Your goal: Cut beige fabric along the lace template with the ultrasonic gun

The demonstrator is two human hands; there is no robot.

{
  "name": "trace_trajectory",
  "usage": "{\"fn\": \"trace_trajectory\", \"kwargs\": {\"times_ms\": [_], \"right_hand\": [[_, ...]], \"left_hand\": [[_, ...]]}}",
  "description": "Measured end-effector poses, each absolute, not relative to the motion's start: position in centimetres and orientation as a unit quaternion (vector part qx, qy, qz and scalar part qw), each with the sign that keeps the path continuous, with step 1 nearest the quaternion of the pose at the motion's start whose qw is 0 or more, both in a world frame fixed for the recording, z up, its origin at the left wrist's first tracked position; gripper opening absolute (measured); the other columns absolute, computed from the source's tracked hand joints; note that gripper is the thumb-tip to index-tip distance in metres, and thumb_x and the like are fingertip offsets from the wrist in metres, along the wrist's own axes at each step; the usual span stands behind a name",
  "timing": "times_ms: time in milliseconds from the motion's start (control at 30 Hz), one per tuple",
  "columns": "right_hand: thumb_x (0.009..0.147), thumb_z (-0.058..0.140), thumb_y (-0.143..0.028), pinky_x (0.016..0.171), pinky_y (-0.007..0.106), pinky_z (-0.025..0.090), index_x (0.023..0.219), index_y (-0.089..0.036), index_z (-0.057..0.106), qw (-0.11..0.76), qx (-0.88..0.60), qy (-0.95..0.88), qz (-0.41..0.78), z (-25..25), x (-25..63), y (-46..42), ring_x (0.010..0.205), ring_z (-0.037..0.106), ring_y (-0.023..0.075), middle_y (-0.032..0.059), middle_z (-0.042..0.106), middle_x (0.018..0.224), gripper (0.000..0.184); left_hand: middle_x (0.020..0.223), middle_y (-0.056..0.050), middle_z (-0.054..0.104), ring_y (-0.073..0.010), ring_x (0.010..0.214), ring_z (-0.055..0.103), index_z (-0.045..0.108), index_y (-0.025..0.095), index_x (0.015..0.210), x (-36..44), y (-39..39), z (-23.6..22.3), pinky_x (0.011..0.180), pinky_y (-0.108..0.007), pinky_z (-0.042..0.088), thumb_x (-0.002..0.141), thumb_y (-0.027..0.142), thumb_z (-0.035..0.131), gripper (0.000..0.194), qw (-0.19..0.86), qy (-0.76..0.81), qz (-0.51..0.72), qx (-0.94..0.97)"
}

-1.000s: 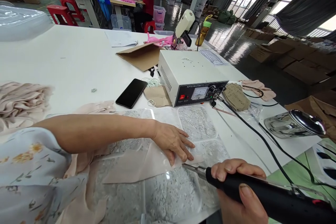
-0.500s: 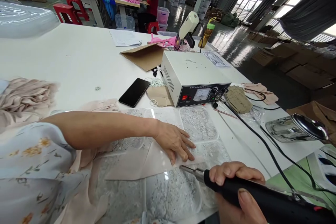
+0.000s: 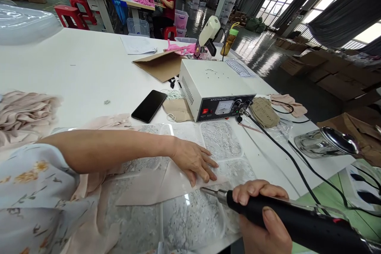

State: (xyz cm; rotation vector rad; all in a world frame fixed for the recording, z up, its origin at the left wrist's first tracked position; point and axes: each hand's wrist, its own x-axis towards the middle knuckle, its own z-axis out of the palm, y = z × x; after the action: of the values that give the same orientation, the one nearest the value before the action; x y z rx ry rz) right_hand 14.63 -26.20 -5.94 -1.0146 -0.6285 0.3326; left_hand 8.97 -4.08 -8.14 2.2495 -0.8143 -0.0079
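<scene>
My left hand (image 3: 195, 160) lies flat with its fingers spread, pressing a strip of thin beige fabric (image 3: 149, 188) onto a clear-covered, grey marbled mat (image 3: 193, 222). In my right hand (image 3: 263, 214) is a black handheld ultrasonic welding tool (image 3: 285, 218), my fingers wrapped around its body. Its narrow metal tip (image 3: 210, 191) points left and sits at the fabric's lower edge, close to my left fingertips. Whether the tip touches the cloth I cannot tell. A cable joins the front of a white control box (image 3: 216, 81) with a lit red switch.
Beige fabric piles (image 3: 26, 117) lie at the left. A black phone (image 3: 149, 106), a cardboard piece (image 3: 160, 63) and a brown card stack (image 3: 264, 112) surround the box. A lidded glass jar (image 3: 324, 143) stands right, beside cables (image 3: 285, 149). A person in red (image 3: 168, 0) sits beyond the table.
The whole view has shifted slightly, so most things appear a little further left. Both hands, the tool and the fabric keep nearly the same places relative to each other.
</scene>
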Motion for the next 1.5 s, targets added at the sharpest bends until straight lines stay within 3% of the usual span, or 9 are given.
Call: {"fn": "trace_trajectory", "kwargs": {"times_ms": [167, 267, 333, 433, 600, 733, 900, 1133, 1500], "right_hand": [[0.07, 0.058, -0.026, 0.046, 0.028, 0.044, 0.079, -0.02, 0.057, 0.849, -0.476, -0.214, 0.083, -5.2, 16.2, -28.5, 0.05, 0.05, 0.0107, -0.0025, 0.053, 0.069, 0.012], [0.065, 0.055, -0.024, 0.044, 0.028, 0.043, 0.075, -0.019, 0.057, 0.861, -0.48, -0.162, 0.043, -5.0, 17.0, -30.1, 0.048, 0.049, 0.0112, -0.0021, 0.052, 0.066, 0.011], [0.063, 0.053, -0.023, 0.044, 0.027, 0.041, 0.073, -0.019, 0.057, 0.869, -0.473, -0.143, 0.026, -5.2, 17.3, -30.9, 0.049, 0.048, 0.0116, -0.0016, 0.052, 0.064, 0.012], [0.061, 0.051, -0.022, 0.044, 0.027, 0.04, 0.073, -0.02, 0.055, 0.88, -0.455, -0.134, 0.012, -5.4, 17.4, -31.8, 0.05, 0.048, 0.012, -0.0018, 0.05, 0.064, 0.013], [0.064, 0.054, -0.022, 0.045, 0.029, 0.042, 0.075, -0.02, 0.055, 0.894, -0.429, -0.125, 0.031, -5.5, 17.4, -33.4, 0.051, 0.049, 0.0126, -0.0018, 0.05, 0.067, 0.011], [0.066, 0.056, -0.023, 0.044, 0.028, 0.042, 0.077, -0.021, 0.056, 0.902, -0.403, -0.151, 0.042, -6.0, 17.1, -34.0, 0.05, 0.05, 0.0122, -0.0017, 0.052, 0.067, 0.011], [0.067, 0.055, -0.025, 0.044, 0.029, 0.044, 0.08, -0.02, 0.06, 0.905, -0.395, -0.158, 0.026, -7.4, 17.1, -32.3, 0.046, 0.051, 0.0116, -0.0019, 0.054, 0.067, 0.015], [0.069, 0.056, -0.026, 0.045, 0.029, 0.045, 0.081, -0.019, 0.061, 0.904, -0.398, -0.148, 0.04, -7.9, 17.3, -31.7, 0.046, 0.053, 0.0122, -0.0015, 0.056, 0.067, 0.014], [0.072, 0.054, -0.025, 0.045, 0.029, 0.047, 0.084, -0.019, 0.061, 0.904, -0.393, -0.155, 0.069, -8.8, 16.3, -31.0, 0.048, 0.054, 0.0123, -0.0008, 0.056, 0.069, 0.015]], "left_hand": [[0.126, 0.0, 0.064, -0.0223, 0.124, 0.055, 0.068, 0.03, 0.099, 7.9, -4.6, -6.5, 0.106, -0.033, 0.041, 0.086, 0.028, 0.069, 0.013, 0.258, -0.352, 0.051, 0.898], [0.11, -0.01, 0.068, -0.0222, 0.098, 0.065, 0.065, 0.02, 0.108, 6.3, -6.3, -5.9, 0.087, -0.031, 0.05, 0.093, 0.025, 0.057, 0.018, 0.171, -0.269, 0.062, 0.946], [0.094, -0.01, 0.068, -0.0201, 0.081, 0.064, 0.064, 0.015, 0.106, 5.1, -8.0, -6.4, 0.073, -0.029, 0.05, 0.095, 0.023, 0.051, 0.019, 0.125, -0.183, 0.077, 0.972], [0.091, -0.009, 0.065, -0.0195, 0.075, 0.06, 0.06, 0.012, 0.109, 3.8, -10.6, -7.8, 0.069, -0.029, 0.049, 0.095, 0.027, 0.051, 0.022, 0.072, -0.106, 0.097, 0.987], [0.087, -0.006, 0.064, -0.0192, 0.072, 0.059, 0.06, 0.015, 0.104, 2.9, -12.7, -8.4, 0.066, -0.03, 0.046, 0.092, 0.025, 0.056, 0.016, 0.041, -0.179, 0.1, 0.978], [0.105, -0.011, 0.067, -0.0213, 0.094, 0.063, 0.058, 0.016, 0.115, 1.0, -12.9, -7.4, 0.088, -0.034, 0.048, 0.096, 0.018, 0.047, 0.022, 0.095, -0.278, 0.115, 0.949], [0.141, -0.017, 0.05, -0.0314, 0.135, 0.042, 0.042, 0.013, 0.14, -1.7, -11.9, -7.8, 0.109, -0.048, 0.04, 0.099, 0.026, 0.046, 0.043, 0.092, -0.102, 0.106, 0.985], [0.144, -0.007, 0.049, -0.0219, 0.138, 0.039, 0.052, 0.02, 0.132, -1.1, -10.7, -6.8, 0.118, -0.04, 0.029, 0.101, 0.03, 0.043, 0.034, 0.168, -0.201, 0.002, 0.965], [0.142, -0.008, 0.051, -0.0227, 0.14, 0.036, 0.055, 0.016, 0.131, -1.7, -11.6, -7.1, 0.119, -0.041, 0.025, 0.101, 0.029, 0.044, 0.034, 0.169, -0.216, 0.019, 0.962]]}}
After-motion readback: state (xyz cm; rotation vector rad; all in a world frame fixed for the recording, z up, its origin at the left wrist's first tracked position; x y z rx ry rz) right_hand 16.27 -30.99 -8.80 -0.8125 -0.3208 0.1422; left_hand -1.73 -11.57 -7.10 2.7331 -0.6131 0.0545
